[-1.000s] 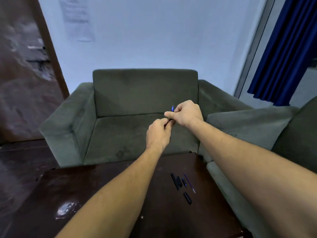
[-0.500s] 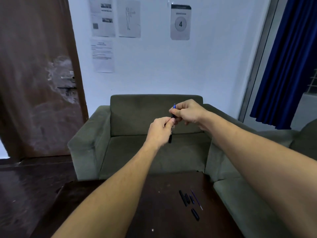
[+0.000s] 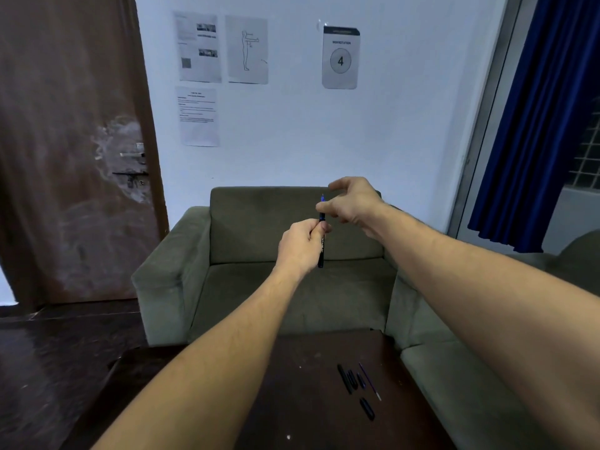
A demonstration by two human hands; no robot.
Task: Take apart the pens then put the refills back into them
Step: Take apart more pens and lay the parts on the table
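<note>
My left hand (image 3: pixel 300 246) grips a black pen barrel (image 3: pixel 321 251) upright in the air, above the table's far edge. A blue refill tip (image 3: pixel 322 199) sticks out of the barrel's top. My right hand (image 3: pixel 352 204) is at the barrel's upper end, thumb and a finger pinching just below the blue tip, the other fingers spread. On the dark table (image 3: pixel 292 401) lie a black barrel piece (image 3: pixel 344 378), two short black parts (image 3: pixel 355 380), a thin loose refill (image 3: pixel 369 381) and a separate black cap (image 3: pixel 367 408).
A grey-green armchair (image 3: pixel 259 287) stands behind the table, with another sofa (image 3: pixel 454 368) along the right. A brown door (image 3: pixel 65 157) is at the left, a blue curtain (image 3: pixel 535 125) at the right, and papers hang on the wall (image 3: pixel 292 141).
The camera view has tilted up, showing more of the wall. My right hand's fingers have spread, and more of the barrel shows below my left hand.
</note>
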